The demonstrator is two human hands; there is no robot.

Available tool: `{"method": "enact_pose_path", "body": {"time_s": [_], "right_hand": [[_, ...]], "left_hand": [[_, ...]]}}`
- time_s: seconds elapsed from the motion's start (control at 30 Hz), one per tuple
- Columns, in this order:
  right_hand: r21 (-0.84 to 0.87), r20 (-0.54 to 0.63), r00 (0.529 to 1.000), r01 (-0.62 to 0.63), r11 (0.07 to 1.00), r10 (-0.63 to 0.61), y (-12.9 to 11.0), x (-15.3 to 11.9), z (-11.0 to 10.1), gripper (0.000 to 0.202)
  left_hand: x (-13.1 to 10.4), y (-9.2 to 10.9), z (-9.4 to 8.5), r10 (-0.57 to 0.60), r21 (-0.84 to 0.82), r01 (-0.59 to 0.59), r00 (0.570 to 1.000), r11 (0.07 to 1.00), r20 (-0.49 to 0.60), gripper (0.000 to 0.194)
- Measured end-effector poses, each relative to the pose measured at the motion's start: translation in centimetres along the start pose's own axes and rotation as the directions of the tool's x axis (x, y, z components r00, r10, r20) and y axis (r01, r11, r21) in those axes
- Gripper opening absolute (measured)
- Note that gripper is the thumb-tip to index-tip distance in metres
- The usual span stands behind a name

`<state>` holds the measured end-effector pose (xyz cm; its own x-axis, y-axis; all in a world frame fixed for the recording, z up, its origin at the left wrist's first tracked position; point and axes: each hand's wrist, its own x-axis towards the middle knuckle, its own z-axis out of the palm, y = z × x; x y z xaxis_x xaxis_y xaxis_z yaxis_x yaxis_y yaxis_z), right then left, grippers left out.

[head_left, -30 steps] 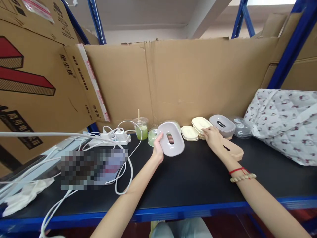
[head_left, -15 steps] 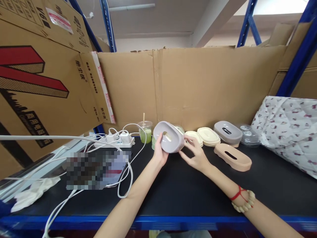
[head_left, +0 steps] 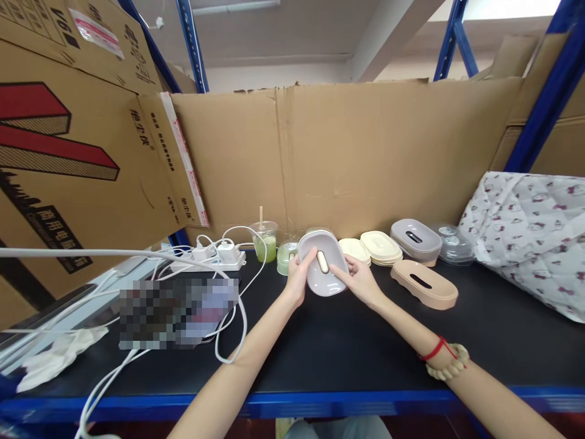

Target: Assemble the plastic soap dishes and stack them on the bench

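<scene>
Between both hands is a glossy grey oval plastic dish (head_left: 326, 285) with a dished face and a long slot at its middle, held tilted above the black table. Pale light shows through the slot. My left hand (head_left: 298, 281) grips its left side, the thumb lying across the face. My right hand (head_left: 362, 281) holds the right edge, with a finger or thumb reaching in near the slot. Fingers behind the dish are hidden. Just behind it stand a green see-through container (head_left: 287, 259) and cream oval pieces (head_left: 355, 249).
On the right are a stack of cream lids (head_left: 381, 245), grey slotted pieces (head_left: 415, 239), a peach slotted piece (head_left: 425, 284) and clear plastic covers (head_left: 454, 247). A green drink cup (head_left: 265, 247), a power strip (head_left: 228, 262) and loose white cables (head_left: 242, 329) lie left. Cardboard (head_left: 365, 158) walls the back.
The grey dish has turned to face me more squarely and moved slightly right and down. My right hand has closed on its right edge; before, its fingers were spread beside it.
</scene>
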<state>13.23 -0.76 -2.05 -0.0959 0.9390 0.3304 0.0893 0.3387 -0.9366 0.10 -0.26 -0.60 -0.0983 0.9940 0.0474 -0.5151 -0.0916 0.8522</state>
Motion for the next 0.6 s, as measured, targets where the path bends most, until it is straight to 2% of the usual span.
{"method": "enact_pose_path", "body": {"time_s": [0.1,0.17,0.23,0.3,0.33,0.4,0.5,0.6], "right_hand": [[-0.151,-0.029,0.999,0.030,0.988,-0.035,-0.3,0.2,-0.8,0.043],[-0.353,-0.107,0.989,0.055,0.934,-0.098,-0.3,0.5,-1.9,0.038],[-0.606,-0.197,0.959,0.045,0.794,-0.204,-0.2,1.1,-3.4,0.028],[-0.792,-0.251,0.915,-0.007,0.610,-0.315,0.1,1.7,-5.3,0.028],[-0.842,-0.273,0.889,-0.036,0.539,-0.367,0.2,2.0,-6.3,0.029],[-0.879,-0.332,0.823,-0.094,0.467,-0.461,0.5,2.4,-8.7,0.031],[-0.826,-0.521,0.690,-0.258,0.501,-0.502,0.9,2.5,-12.7,0.041],[-0.663,-0.728,0.556,-0.420,0.619,-0.402,1.7,2.0,-16.8,0.052]], "left_hand": [[-0.1,0.1,0.0,-0.031,-0.013,0.030,0.999,0.999,-0.024,0.023],[-0.2,0.1,0.1,-0.074,-0.031,0.073,0.996,0.997,-0.053,0.020],[-0.3,0.1,0.1,-0.119,-0.057,0.115,0.989,0.992,-0.083,0.015],[-0.5,0.2,0.2,-0.156,-0.082,0.147,0.982,0.986,-0.106,0.012],[-0.5,0.3,0.3,-0.170,-0.090,0.160,0.979,0.983,-0.114,0.012],[-0.6,0.5,0.4,-0.182,-0.106,0.169,0.975,0.980,-0.129,0.011],[-0.7,0.7,0.5,-0.166,-0.134,0.146,0.974,0.980,-0.155,0.008],[-0.6,0.7,0.6,-0.152,-0.147,0.128,0.973,0.981,-0.172,0.008]]}}
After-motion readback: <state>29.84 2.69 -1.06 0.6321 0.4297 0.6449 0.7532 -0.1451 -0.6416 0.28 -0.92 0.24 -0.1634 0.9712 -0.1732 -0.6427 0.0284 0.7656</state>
